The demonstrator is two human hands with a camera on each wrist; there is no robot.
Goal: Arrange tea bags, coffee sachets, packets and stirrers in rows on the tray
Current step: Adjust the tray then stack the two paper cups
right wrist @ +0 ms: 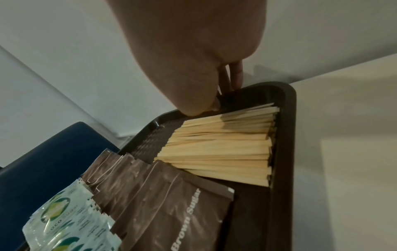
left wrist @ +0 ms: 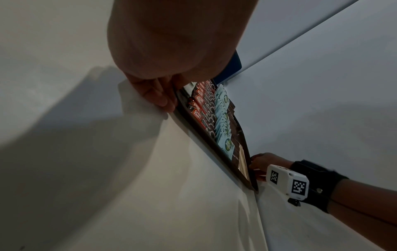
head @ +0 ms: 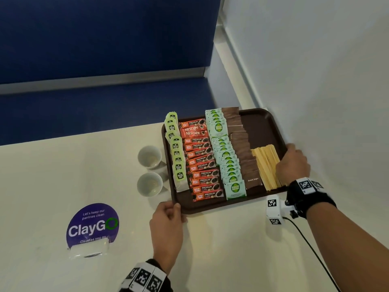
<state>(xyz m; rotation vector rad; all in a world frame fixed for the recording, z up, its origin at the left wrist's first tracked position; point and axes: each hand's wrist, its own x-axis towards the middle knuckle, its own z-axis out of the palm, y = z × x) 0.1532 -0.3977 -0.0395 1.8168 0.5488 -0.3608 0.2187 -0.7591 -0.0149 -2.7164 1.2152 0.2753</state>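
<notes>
1. The brown tray lies on the white tabletop, pushed close to the wall corner on the right. Its long axis runs away from the person, slightly skewed to the tabletop's edge.
2. The contents already stand in rows along that axis: green tea bags far left, red coffee sachets next, pale green coco sugar packets, then brown sugar packets, and the wooden stirrers in a bundle at the near right.
3. The left hand holds the tray's near-left corner, fingers curled along the rim and the thumb on top of it.
4. The right hand grips the right rim just beside the stirrers; the right wrist view shows its fingers hooked over the outer edge and the thumb pressed inside.
5. The deciding relation: the hands sit at opposite corners across the tray, so any shift or squaring of it would turn between them. The right hand is nearer the wall and has little room there. I judge the arranging essentially done, with only the tray's placement left.
6. Hard to make out: the right hand covers the stirrers' right edge, so whether any lie loose there is unknown. The far-right part of the tray floor looks bare. Whether the tray is lifted or resting flat cannot be told.
7. Two white cups stand just left of the tray, and a purple sticker lies nearer the person.
</notes>
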